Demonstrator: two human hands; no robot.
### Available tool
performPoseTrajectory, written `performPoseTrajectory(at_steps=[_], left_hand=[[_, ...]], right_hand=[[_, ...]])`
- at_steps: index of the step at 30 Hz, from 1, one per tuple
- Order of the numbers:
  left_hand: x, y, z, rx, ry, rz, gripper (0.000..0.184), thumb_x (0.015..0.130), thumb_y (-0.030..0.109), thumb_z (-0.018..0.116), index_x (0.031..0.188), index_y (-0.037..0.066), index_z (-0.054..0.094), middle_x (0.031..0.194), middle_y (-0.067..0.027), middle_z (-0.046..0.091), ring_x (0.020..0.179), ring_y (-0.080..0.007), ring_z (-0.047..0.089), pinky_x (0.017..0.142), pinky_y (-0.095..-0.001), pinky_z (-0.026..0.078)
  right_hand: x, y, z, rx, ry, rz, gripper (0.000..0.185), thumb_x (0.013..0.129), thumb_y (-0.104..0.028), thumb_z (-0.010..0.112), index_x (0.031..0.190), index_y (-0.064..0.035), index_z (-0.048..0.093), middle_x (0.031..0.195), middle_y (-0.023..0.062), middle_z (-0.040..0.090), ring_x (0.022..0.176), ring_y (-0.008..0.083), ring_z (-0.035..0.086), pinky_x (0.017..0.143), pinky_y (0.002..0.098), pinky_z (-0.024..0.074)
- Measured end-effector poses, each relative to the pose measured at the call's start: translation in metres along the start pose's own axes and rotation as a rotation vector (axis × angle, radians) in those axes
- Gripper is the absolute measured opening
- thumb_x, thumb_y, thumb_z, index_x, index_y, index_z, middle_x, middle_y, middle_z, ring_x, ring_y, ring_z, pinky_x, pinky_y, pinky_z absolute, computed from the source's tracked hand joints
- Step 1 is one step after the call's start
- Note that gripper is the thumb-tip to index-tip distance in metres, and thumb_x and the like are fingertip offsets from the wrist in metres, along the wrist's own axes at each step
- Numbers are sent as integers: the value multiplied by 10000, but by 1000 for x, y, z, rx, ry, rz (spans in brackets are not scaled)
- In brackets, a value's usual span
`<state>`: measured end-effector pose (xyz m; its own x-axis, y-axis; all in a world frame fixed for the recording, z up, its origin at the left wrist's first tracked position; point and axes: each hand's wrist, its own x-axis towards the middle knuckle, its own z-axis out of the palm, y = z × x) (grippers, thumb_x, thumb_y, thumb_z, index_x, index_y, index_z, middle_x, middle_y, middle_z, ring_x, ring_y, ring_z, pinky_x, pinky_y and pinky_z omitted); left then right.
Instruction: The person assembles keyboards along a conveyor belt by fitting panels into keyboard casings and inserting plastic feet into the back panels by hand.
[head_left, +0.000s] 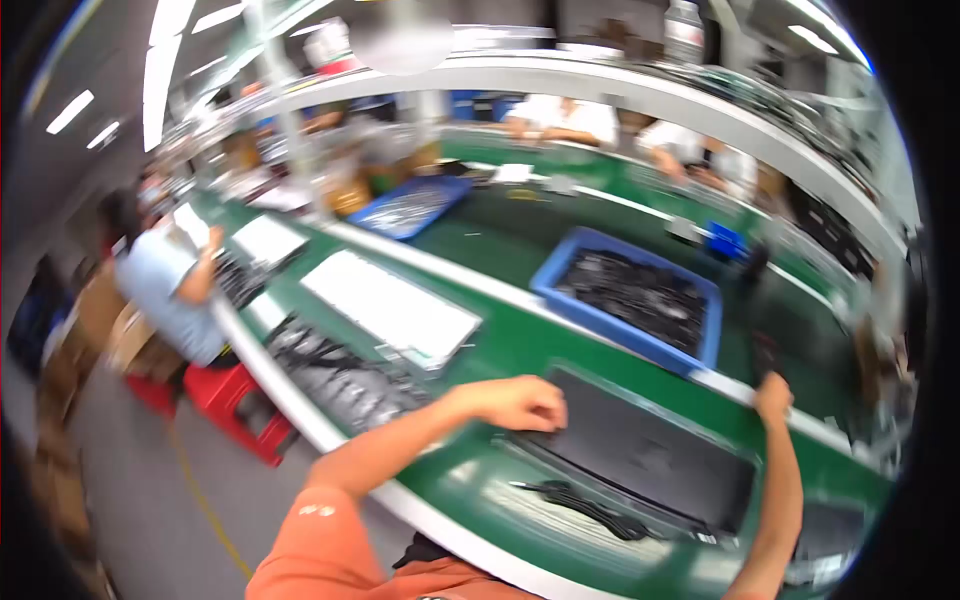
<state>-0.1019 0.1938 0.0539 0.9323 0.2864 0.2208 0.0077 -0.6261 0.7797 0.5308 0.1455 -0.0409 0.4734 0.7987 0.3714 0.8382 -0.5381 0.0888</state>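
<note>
A wide black tray or mat (645,450) lies on the green bench in front of me. My left hand (525,403) is at its left end, fingers curled closed; whatever they may hold is hidden. Stretched out past the far right corner, my right hand (773,397) is closed around a slim dark thing (765,352), too blurred to name. Nearer to me rests a bundled black cable (590,508) with a plug end showing at its left, apart from both hands.
Beyond the tray stands a blue bin (713,325) filled with black parts. White sheets (385,305) and bagged dark items (345,375) lie to the left. A co-worker in light blue (160,285) sits near a red stool (240,405). Other people work across the bench under a shelf (600,75).
</note>
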Motion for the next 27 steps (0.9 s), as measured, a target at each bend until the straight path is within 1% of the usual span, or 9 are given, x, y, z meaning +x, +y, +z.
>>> performPoseTrajectory(at_steps=[2, 4, 8, 12, 17, 20, 22, 25, 27], left_hand=[[0, -4, 10, -22, 69, 60, 137, 867, -16, 663, 990, 18, 711, 944, -73, 679, 761, -211, 621, 685, -322, 502], [-3, 10, 16, -70, 158, -10, 156, 844, -28, 670, 986, 21, 712, 910, -74, 677, 752, -211, 621, 677, -324, 504], [-3, 7, 40, 41, 243, 83, 151, 820, -25, 647, 957, 6, 702, 916, -93, 622, 778, -230, 565, 705, -325, 480], [-1, 30, 65, 596, 259, -16, 139, 747, 39, 650, 872, -4, 694, 917, -132, 543, 814, -261, 501, 737, -370, 454], [-1, 63, 92, 1009, 362, -12, 128, 744, 83, 643, 839, -2, 655, 920, -126, 465, 833, -258, 443, 747, -372, 410], [0, 66, 101, 958, 484, 66, 126, 750, 77, 624, 850, 1, 631, 931, -130, 478, 836, -256, 446, 754, -373, 399], [-6, 79, 87, 910, 412, 78, 155, 761, 77, 600, 891, -1, 631, 951, -144, 489, 842, -267, 443, 765, -381, 402], [-12, 85, 84, 806, 375, 141, 250, 764, 82, 604, 987, -28, 617, 991, -161, 511, 871, -284, 459, 799, -384, 413], [-14, 91, 82, 783, 282, 15, 433, 824, 104, 590, 1227, -45, 542, 1222, -188, 526, 1046, -320, 506, 921, -393, 425]], right_hand=[[15, 29, 43, 17, 129, -66, 134, 863, -86, 504, 938, -25, 597, 888, 200, 649, 844, 435, 651, 712, 518, 515], [19, 32, 40, 63, 170, -40, 92, 871, -81, 522, 923, -27, 576, 879, 185, 647, 853, 424, 642, 718, 510, 505], [9, 21, -5, 155, 146, -105, 79, 864, -95, 583, 854, -23, 553, 796, 151, 624, 724, 392, 611, 668, 485, 481], [4, 13, -30, 293, 139, -65, 87, 852, -117, 564, 819, -37, 562, 754, 152, 613, 687, 384, 595, 671, 471, 482], [-1, 11, -51, 355, 104, -11, 102, 837, -130, 577, 801, -34, 578, 750, 145, 625, 669, 365, 590, 672, 459, 488], [-10, 7, -61, 355, 130, 26, 121, 834, -190, 580, 824, -80, 629, 752, 117, 654, 681, 352, 610, 664, 444, 496], [-27, -22, -91, 348, 182, 20, 131, 820, -205, 587, 820, -97, 661, 736, 121, 666, 659, 344, 613, 653, 428, 495], [-68, -104, -162, 644, 184, -210, 103, 797, -60, 584, 839, -31, 673, 789, 115, 674, 671, 283, 599, 650, 375, 482], [-102, -166, -206, 823, 149, -402, 58, 801, -11, 615, 840, -16, 657, 797, 88, 659, 701, 210, 570, 680, 323, 467]])
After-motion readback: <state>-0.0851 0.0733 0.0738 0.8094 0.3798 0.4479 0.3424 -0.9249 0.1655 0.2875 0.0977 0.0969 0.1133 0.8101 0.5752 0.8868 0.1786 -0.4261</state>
